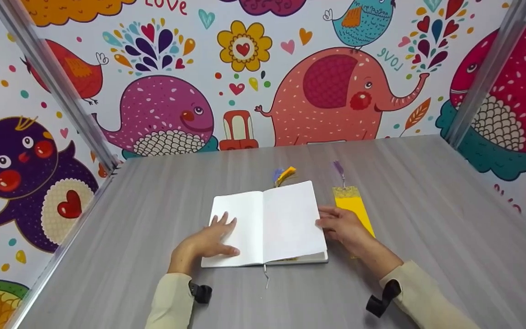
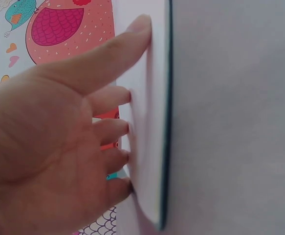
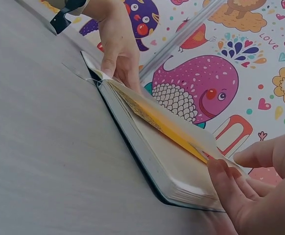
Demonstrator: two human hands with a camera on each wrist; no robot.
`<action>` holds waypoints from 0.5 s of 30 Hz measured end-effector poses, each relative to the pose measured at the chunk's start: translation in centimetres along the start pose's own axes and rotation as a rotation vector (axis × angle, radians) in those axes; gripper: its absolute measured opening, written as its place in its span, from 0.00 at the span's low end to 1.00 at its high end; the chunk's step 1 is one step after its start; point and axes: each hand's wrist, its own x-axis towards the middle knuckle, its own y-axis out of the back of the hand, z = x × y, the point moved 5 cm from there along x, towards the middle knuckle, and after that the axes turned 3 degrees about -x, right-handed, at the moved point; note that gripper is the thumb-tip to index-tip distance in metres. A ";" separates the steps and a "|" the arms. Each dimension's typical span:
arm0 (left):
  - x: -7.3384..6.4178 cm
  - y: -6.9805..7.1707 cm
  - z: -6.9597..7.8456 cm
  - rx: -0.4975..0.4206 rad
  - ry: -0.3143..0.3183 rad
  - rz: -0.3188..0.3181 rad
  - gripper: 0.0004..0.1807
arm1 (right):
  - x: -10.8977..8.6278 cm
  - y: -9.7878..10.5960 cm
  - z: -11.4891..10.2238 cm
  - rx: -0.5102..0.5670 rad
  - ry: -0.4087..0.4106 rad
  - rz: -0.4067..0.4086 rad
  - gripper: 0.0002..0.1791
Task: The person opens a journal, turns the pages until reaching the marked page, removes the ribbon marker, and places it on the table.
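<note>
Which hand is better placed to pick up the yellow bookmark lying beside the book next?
Probably the right hand, close beside the yellow bookmark, though it would first have to release the lifted page it pinches. The left hand touches the left page, farther away.

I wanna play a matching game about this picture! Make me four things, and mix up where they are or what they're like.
Things:
1. left hand
2. right hand
3. notebook
4. yellow bookmark on the table

Clues:
A. lies open
B. has a purple tassel
C. rests on the left page
D. holds the right page's edge

Pairs: 1-C, 2-D, 3-A, 4-B
</note>
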 end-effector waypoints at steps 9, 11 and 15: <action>0.1 0.1 0.4 -0.002 -0.011 0.007 0.50 | 0.0 0.3 -0.3 0.068 -0.015 -0.030 0.29; 0.0 0.0 0.3 -0.001 -0.005 0.005 0.50 | 0.0 0.2 -0.6 0.077 -0.017 -0.041 0.30; 0.1 0.1 0.1 0.002 0.001 0.004 0.49 | 0.1 -0.1 -1.3 0.077 0.003 -0.064 0.31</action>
